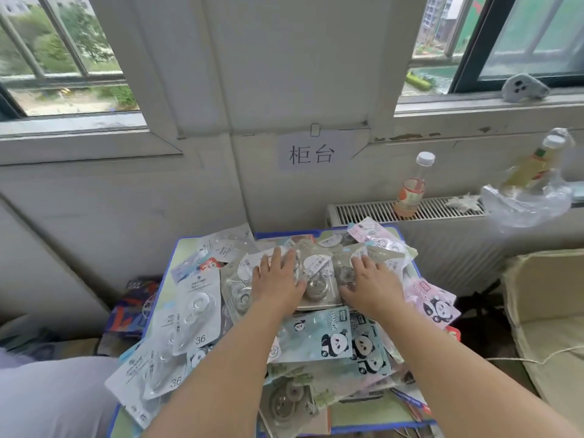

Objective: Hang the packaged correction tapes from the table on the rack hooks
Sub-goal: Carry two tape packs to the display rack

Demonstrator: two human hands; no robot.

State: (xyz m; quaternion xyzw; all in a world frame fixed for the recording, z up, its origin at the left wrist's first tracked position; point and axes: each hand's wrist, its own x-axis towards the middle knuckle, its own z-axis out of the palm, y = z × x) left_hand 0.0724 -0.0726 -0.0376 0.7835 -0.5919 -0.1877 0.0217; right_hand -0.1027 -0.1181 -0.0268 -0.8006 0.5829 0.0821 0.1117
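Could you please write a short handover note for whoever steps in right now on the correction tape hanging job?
Left hand: open, fingers flat on the packs at the far middle of the pile.
Right hand: open, also resting flat there; neither hand grips a pack.
Packs: heaped loose all over the table.
Rack: not in view.
Done: nothing that shows.
Left: pick up packs and hang them all on the hooks.

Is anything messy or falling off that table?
Yes. The packaged correction tapes lie in a jumbled, overlapping heap on the small blue-edged table, and several grey ones hang over its left edge. Both hands rest flat on the pile.
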